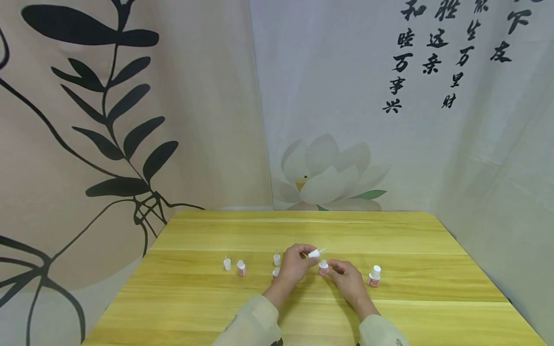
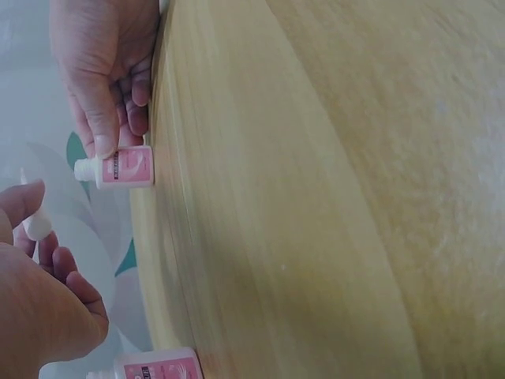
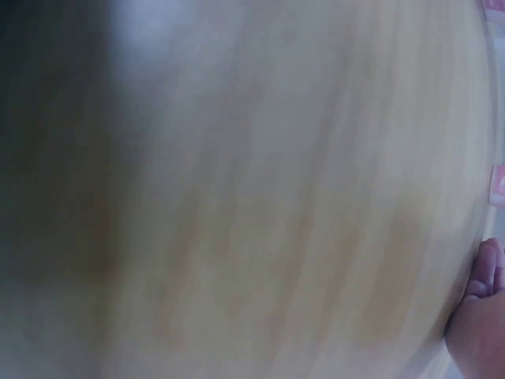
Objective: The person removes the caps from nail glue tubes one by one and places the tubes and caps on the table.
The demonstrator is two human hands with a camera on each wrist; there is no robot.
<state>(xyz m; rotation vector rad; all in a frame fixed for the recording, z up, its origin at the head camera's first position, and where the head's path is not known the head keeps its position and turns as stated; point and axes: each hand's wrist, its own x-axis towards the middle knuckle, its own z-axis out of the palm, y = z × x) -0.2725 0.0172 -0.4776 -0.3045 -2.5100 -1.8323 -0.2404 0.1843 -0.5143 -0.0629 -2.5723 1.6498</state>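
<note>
Yellow wood-grain tabletop (image 1: pixel 195 298) beneath, the left hand (image 1: pixel 294 264) pinches a white applicator cap (image 1: pixel 313 253) and the right hand (image 1: pixel 347 281) an uncapped pink-labelled bottle (image 1: pixel 322 268), best kept upright.

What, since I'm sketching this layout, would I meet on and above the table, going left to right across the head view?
Loose white cap, pink-labelled bottle, left hand, held bottle, right hand, rightmost bottle.
</note>
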